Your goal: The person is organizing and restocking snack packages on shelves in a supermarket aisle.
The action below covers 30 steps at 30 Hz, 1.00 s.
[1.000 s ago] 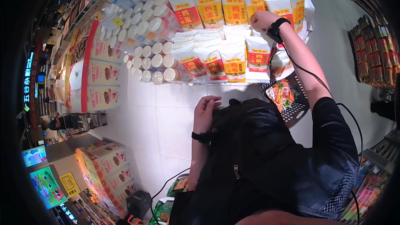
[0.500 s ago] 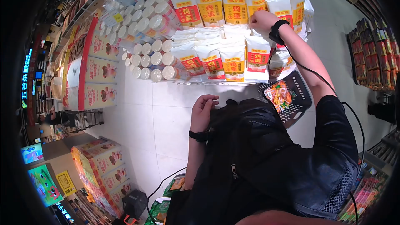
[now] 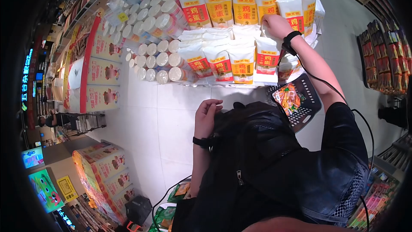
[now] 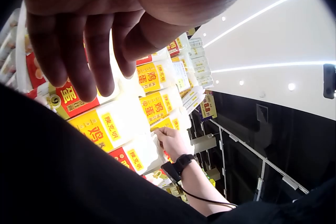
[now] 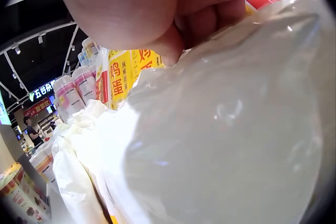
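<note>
My right hand [image 3: 277, 26] reaches into the stacked white noodle packs on the display. In the right wrist view its curled fingers and thumb pinch the top edge of a white plastic noodle pack [image 5: 226, 113]. Behind it stand upright packs [image 3: 245, 10] with yellow and red labels; a lower front row [image 3: 242, 66] leans nearer to me. My left hand [image 3: 206, 115] hangs in front of my body with loose fingers and holds nothing. Seen from the left wrist, its fingers [image 4: 97, 40] dangle in front of the display.
Round white-ended noodle rolls [image 3: 163, 60] are stacked left of the packs. A black basket [image 3: 311, 101] holding a colourful food packet [image 3: 288, 99] sits on the floor below the display. Printed cartons [image 3: 103, 71] stand at the left. A cable [image 3: 365, 124] runs along my right arm.
My right wrist has come down slightly toward me while the fingers stay at the packs. The left hand hangs much as before. The head view has shifted a little.
</note>
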### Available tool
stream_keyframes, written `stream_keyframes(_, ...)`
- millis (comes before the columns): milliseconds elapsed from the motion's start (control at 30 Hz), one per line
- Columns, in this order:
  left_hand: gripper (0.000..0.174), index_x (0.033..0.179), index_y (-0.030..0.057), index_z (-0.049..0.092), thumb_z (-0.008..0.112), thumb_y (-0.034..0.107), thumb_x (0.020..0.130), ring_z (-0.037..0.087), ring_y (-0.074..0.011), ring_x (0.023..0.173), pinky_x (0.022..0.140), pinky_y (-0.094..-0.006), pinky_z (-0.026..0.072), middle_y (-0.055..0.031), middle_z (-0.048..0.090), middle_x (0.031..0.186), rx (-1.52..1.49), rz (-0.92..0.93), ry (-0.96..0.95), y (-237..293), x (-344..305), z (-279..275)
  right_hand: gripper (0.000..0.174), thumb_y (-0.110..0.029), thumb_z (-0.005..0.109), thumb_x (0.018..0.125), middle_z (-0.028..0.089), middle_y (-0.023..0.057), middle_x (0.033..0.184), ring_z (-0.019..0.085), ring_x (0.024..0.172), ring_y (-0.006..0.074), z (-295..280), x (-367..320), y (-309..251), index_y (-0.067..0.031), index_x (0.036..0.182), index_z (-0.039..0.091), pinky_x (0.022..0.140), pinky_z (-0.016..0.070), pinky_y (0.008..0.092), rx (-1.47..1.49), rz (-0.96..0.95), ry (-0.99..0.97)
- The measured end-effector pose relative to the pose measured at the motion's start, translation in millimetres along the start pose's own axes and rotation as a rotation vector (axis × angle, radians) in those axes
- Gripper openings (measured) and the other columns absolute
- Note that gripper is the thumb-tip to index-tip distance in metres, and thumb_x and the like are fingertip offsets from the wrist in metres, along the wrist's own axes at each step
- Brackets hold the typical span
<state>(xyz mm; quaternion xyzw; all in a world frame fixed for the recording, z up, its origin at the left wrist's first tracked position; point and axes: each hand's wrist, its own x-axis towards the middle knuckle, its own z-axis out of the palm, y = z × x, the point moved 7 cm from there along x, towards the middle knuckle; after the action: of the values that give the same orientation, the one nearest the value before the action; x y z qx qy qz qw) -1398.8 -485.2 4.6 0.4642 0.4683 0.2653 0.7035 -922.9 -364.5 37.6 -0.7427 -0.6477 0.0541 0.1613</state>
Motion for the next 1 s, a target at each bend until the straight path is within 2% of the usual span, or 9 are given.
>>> stream_keyframes(133, 0.019, 0.127, 0.0008, 0.069, 0.055, 0.01, 0.117, 0.074, -0.0162, 0.111, 0.103, -0.0307, 0.0582, -0.0107, 0.078, 0.128, 0.002, -0.004, -0.012, -2.9, 1.5, -2.1, 0.018, -0.018, 0.063, 0.102, 0.077, 0.0214, 0.102, 0.074, 0.098, 0.0435, -1.2, -4.6, -2.5, -0.0043, 0.109, 0.072, 0.084, 0.0578, 0.0548, -0.014, -0.005, 0.049)
stream_keyframes(333, 0.02, 0.127, 0.0007, 0.069, 0.055, 0.011, 0.118, 0.074, -0.016, 0.111, 0.103, -0.0308, 0.0581, -0.0109, 0.078, 0.129, 0.021, -0.009, -0.036, -3.2, 3.4, 0.6, 0.016, -0.019, 0.06, 0.105, 0.076, 0.0159, 0.106, 0.075, 0.097, 0.04, -3.4, -11.6, -10.9, -0.0071, 0.113, 0.067, 0.082, 0.0605, 0.0498, -0.165, -0.25, 0.074)
stream_keyframes(533, 0.021, 0.128, 0.001, 0.069, 0.055, 0.012, 0.117, 0.075, -0.0169, 0.112, 0.103, -0.0318, 0.058, -0.0117, 0.078, 0.131, 0.028, -0.003, -0.05, -6.5, 5.1, 0.7, 0.018, -0.019, 0.062, 0.105, 0.075, 0.0148, 0.11, 0.074, 0.1, 0.039, -20.6, -8.9, -9.2, -0.0064, 0.115, 0.068, 0.084, 0.0602, 0.0491, -0.089, -0.181, 0.119)
stream_keyframes(700, 0.023, 0.13, 0.0023, 0.069, 0.056, 0.015, 0.117, 0.076, -0.0201, 0.116, 0.105, -0.0344, 0.0582, -0.0134, 0.077, 0.135, 0.072, 0.001, -0.066, -4.8, 3.0, 6.6, 0.023, -0.025, 0.065, 0.109, 0.077, 0.017, 0.109, 0.073, 0.103, 0.0404, -61.2, -30.0, -10.3, -0.0046, 0.116, 0.073, 0.087, 0.0589, 0.0484, 0.1, -0.133, 0.277)
stream_keyframes(800, 0.024, 0.13, 0.0031, 0.069, 0.056, 0.018, 0.118, 0.075, -0.0222, 0.12, 0.107, -0.0363, 0.0576, -0.0141, 0.076, 0.138, 0.14, 0.016, -0.075, -1.2, -0.3, 5.2, 0.026, -0.027, 0.066, 0.111, 0.077, 0.0186, 0.108, 0.073, 0.101, 0.0411, -75.4, -92.3, -2.7, -0.0041, 0.119, 0.075, 0.086, 0.0586, 0.0474, 0.224, -0.049, 0.431)
stream_keyframes(867, 0.024, 0.132, 0.0035, 0.068, 0.058, 0.019, 0.117, 0.075, -0.0243, 0.121, 0.108, -0.0379, 0.0579, -0.0144, 0.075, 0.139, 0.104, -0.018, -0.024, -4.3, -3.2, -1.4, 0.025, -0.026, 0.066, 0.111, 0.077, 0.0182, 0.105, 0.073, 0.097, 0.0406, -68.9, -146.4, 2.0, -0.0037, 0.117, 0.074, 0.084, 0.0588, 0.0463, 0.359, 0.138, 0.486)
stream_keyframes(933, 0.024, 0.133, 0.0038, 0.068, 0.058, 0.019, 0.117, 0.076, -0.0243, 0.12, 0.106, -0.0365, 0.0591, -0.0143, 0.076, 0.138, 0.053, -0.067, 0.03, -27.1, 1.6, -24.2, 0.022, -0.024, 0.067, 0.11, 0.077, 0.0194, 0.099, 0.075, 0.089, 0.0393, -41.4, -204.5, 11.0, -0.0034, 0.114, 0.073, 0.08, 0.0591, 0.0434, 0.455, 0.33, 0.504)
stream_keyframes(967, 0.024, 0.13, 0.0011, 0.07, 0.057, 0.018, 0.118, 0.075, -0.0203, 0.116, 0.104, -0.0332, 0.0588, -0.0146, 0.076, 0.137, 0.043, -0.091, 0.051, -30.9, 1.6, -28.3, 0.021, -0.023, 0.066, 0.11, 0.076, 0.0211, 0.097, 0.075, 0.092, 0.0404, -14.6, -235.1, 19.8, -0.0035, 0.114, 0.073, 0.08, 0.0589, 0.0441, 0.534, 0.443, 0.468)
stream_keyframes(1000, 0.024, 0.129, 0.0011, 0.07, 0.058, 0.018, 0.118, 0.075, -0.0203, 0.116, 0.104, -0.0331, 0.0587, -0.0146, 0.077, 0.137, 0.072, -0.099, 0.046, -33.8, 2.5, -31.3, 0.021, -0.023, 0.066, 0.11, 0.076, 0.0224, 0.097, 0.075, 0.094, 0.0419, 11.5, -264.8, 26.9, -0.0029, 0.112, 0.072, 0.08, 0.059, 0.0451, 0.461, 0.511, 0.403)
